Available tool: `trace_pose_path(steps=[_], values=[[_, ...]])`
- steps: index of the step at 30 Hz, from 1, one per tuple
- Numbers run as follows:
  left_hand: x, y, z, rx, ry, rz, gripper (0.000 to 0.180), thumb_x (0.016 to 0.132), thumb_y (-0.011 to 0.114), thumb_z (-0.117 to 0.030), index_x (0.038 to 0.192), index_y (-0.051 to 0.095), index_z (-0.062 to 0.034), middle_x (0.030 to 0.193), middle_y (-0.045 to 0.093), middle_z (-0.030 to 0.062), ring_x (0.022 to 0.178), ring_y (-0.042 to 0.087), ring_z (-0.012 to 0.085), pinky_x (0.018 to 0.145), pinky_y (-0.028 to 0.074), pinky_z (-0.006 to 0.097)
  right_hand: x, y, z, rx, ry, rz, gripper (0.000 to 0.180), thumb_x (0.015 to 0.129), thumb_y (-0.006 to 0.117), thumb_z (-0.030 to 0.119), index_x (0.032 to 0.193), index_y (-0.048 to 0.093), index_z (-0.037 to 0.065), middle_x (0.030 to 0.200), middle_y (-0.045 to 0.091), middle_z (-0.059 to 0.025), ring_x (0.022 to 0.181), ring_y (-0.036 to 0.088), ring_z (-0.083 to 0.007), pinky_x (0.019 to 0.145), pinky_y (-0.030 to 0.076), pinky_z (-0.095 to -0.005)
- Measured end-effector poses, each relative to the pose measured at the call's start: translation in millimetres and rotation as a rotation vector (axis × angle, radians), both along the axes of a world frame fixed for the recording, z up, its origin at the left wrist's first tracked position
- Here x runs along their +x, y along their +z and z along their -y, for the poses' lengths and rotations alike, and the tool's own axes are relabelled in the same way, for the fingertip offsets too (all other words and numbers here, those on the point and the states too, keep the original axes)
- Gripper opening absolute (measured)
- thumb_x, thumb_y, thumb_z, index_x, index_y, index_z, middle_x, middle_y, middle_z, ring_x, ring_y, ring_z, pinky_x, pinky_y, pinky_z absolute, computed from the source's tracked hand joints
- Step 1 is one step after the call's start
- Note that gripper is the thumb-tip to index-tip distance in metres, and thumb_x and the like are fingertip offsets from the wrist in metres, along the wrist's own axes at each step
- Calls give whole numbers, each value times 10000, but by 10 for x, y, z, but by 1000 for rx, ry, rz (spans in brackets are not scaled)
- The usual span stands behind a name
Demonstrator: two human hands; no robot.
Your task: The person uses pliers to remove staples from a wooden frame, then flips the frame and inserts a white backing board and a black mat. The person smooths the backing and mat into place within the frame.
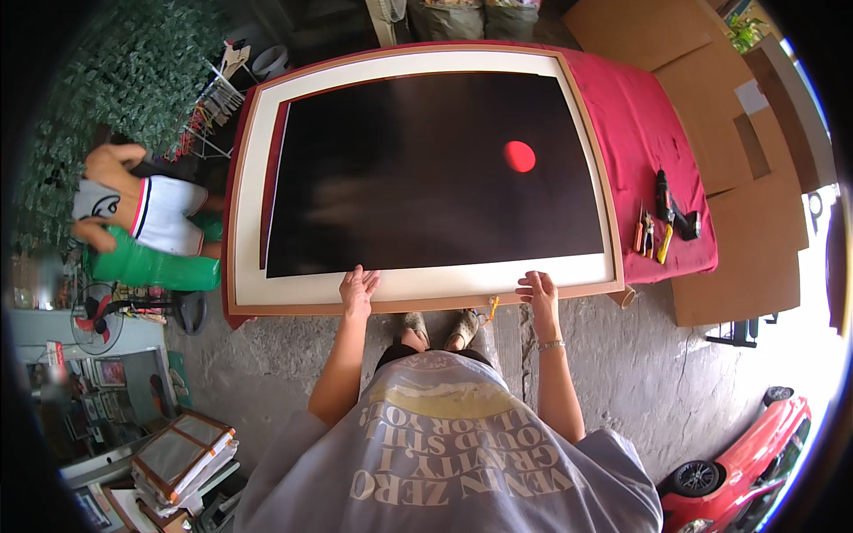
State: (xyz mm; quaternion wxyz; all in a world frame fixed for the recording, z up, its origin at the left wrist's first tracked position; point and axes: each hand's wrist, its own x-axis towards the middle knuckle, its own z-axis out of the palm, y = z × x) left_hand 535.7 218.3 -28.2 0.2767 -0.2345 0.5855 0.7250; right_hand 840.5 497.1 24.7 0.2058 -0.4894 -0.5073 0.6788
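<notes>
both hands lie flat with loose fingers, left hand [358,290] and right hand [538,291], on the cream mat of the large wooden-framed black picture [426,169] (red dot on it) over the red-clothed desk [644,133].

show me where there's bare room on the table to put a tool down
Bare red tablecloth lies right of the large wooden picture frame, up to the far corner. Nearer the front right corner it is crowded: a black power drill and small orange and yellow hand tools. The frame fills the rest; the left hand and right hand rest on its near edge.
</notes>
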Motion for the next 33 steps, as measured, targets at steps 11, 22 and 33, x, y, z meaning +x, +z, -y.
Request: trace_pose_path(steps=[11,22,33], values=[[-111,-350,270,154,-173,134,370,1059,557,-282,1331,454,-53,1220,682,179,1120,692,293,913,598,416,868,-719,423,179,26,247,376,1023,608,345,859,639,8,774,721,-98,658,696,-153,577,523,-299],[-26,-171,52,193,-498,287,346,1037,601,-358,1235,553,-80,1273,694,125,1153,683,267,910,563,394,2147,-1215,2805,-525,-300,696,307,983,642,305,858,644,25,744,669,-79,590,645,-178,536,517,-330],[-44,-16,-244,104,-822,373,434,1074,489,-410,1295,619,-60,1261,706,98,1133,691,224,934,544,374,1824,-2250,4388,-361,-393,375,296,967,559,168,1131,682,-46,1003,706,-100,947,638,-186,854,507,-335]])
